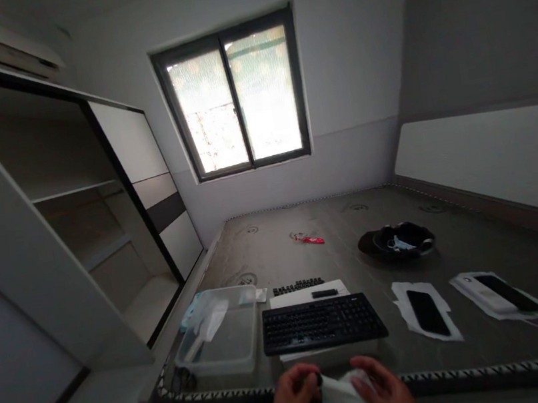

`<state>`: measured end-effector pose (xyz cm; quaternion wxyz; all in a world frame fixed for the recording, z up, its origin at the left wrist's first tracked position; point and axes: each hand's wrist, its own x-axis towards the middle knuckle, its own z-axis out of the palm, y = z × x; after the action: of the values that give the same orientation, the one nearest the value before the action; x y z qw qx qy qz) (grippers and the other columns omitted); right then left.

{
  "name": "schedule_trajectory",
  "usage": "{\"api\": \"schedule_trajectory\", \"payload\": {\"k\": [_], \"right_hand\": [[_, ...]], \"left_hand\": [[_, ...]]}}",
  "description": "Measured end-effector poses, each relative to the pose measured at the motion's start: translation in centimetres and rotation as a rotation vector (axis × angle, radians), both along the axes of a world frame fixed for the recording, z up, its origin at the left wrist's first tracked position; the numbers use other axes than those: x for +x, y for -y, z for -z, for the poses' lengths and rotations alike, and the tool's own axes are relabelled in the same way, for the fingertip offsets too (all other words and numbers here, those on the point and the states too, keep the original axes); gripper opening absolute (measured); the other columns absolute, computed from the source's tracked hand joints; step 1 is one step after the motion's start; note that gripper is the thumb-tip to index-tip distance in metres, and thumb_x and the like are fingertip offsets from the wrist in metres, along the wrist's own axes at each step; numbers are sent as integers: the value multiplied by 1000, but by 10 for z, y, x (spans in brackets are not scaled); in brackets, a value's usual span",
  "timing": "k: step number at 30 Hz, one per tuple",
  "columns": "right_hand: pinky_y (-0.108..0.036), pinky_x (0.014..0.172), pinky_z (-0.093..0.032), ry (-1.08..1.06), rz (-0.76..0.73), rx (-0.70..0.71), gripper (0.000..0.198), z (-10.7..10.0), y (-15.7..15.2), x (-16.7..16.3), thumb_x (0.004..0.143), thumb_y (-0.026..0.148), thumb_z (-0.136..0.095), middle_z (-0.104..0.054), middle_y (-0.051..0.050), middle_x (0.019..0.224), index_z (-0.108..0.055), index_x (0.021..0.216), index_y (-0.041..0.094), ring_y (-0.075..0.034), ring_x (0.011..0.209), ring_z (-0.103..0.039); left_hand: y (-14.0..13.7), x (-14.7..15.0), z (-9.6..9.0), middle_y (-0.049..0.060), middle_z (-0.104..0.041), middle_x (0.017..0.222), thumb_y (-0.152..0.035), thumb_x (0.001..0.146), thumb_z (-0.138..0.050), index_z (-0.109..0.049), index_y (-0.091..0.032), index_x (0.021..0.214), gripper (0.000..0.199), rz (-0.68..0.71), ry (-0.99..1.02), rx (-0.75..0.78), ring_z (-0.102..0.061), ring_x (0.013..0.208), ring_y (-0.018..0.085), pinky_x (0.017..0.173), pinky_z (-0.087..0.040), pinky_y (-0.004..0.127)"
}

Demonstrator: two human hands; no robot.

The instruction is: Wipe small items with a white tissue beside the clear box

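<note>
Low in the head view, my left hand (295,396) pinches a small black piece (319,378) that looks like a keycap, though it is too small to be sure. A crumpled white wipe (346,397) hangs between both hands, with my right hand (385,389) gripping it and its left end against the black piece. Just beyond my hands lies a black keyboard (322,323), resting on a white box or board (294,299). Several loose black keycaps (296,286) stand in rows behind it. A short dark stick-like item (324,293) lies on the white surface.
Left of the keyboard sits a translucent plastic box (232,328) with white sheets on it. To the right, a black phone (428,312) and another device (510,293) lie on white wipes. A dark cap (396,243) and a red packet (309,239) rest farther back on the mattress (277,254).
</note>
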<state>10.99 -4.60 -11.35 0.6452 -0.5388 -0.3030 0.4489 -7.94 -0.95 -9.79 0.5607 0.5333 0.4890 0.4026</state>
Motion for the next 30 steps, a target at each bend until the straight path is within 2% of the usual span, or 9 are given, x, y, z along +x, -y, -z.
{"api": "schedule_trajectory", "payload": {"k": [2,4,6,8,11,14,21,26,30], "right_hand": [[-34,70,-55,-22,-17,34,50,-16,11,-12,43,55,-81,-74,-7,75,-70,75,18,-25,74,-67],[-32,65,-54,-43,-42,60,48,-30,22,-23,46,53,-81,-73,-6,70,-71,75,17,-23,68,-66],[-30,60,-53,-75,-72,91,44,-41,32,-33,49,51,-81,-72,-5,67,-71,74,17,-21,65,-65],[-27,55,-51,-107,-103,121,41,-49,40,-39,52,51,-79,-70,-3,64,-70,74,18,-20,61,-63],[-25,53,-48,-95,-110,162,38,-54,48,-43,55,51,-78,-68,-1,62,-70,72,18,-17,59,-60],[-26,59,-49,-47,-85,199,36,-52,53,-40,54,49,-80,-70,-2,66,-71,72,18,-19,65,-61],[-31,69,-51,-69,-95,226,43,-33,60,-29,44,44,-85,-73,-5,74,-71,77,19,-22,73,-65],[-35,68,-51,76,-256,202,45,-21,62,-25,48,47,-80,-75,-8,76,-75,83,18,-24,70,-66],[-36,66,-50,139,-398,139,47,-14,61,-27,55,61,-71,-74,-8,65,-77,71,18,-26,66,-67]], "left_hand": [[23,-2,-10,10,-69,97,-67,61,-67,-70,-14,87,59,22,40,-11,-62,80,20,74,-46,28],[40,-5,-20,13,-66,113,-67,61,-67,-72,-14,86,59,63,70,4,-60,99,26,87,-44,32],[52,-7,-27,13,-65,116,-65,64,-67,-73,-14,86,56,117,96,35,-56,107,28,92,-41,33],[62,-7,-29,12,-69,105,-64,65,-68,-73,-14,88,55,148,121,33,-59,100,26,87,-42,32],[71,-5,-26,7,-70,79,-67,61,-68,-71,-12,87,61,167,137,-9,-59,72,17,68,-43,27],[75,-3,-20,4,-65,69,-73,56,-66,-70,-12,84,67,158,124,1,-53,62,13,62,-40,25],[77,-5,-21,4,-65,71,-73,57,-65,-70,-13,79,64,144,87,37,-55,68,16,67,-42,27],[79,-9,-31,2,-59,65,-72,60,-65,-68,-12,76,62,140,62,105,-52,64,15,63,-40,25],[83,-12,-37,2,-59,68,-72,63,-62,-68,-14,77,60,107,-10,172,-52,67,15,65,-41,25]]}}
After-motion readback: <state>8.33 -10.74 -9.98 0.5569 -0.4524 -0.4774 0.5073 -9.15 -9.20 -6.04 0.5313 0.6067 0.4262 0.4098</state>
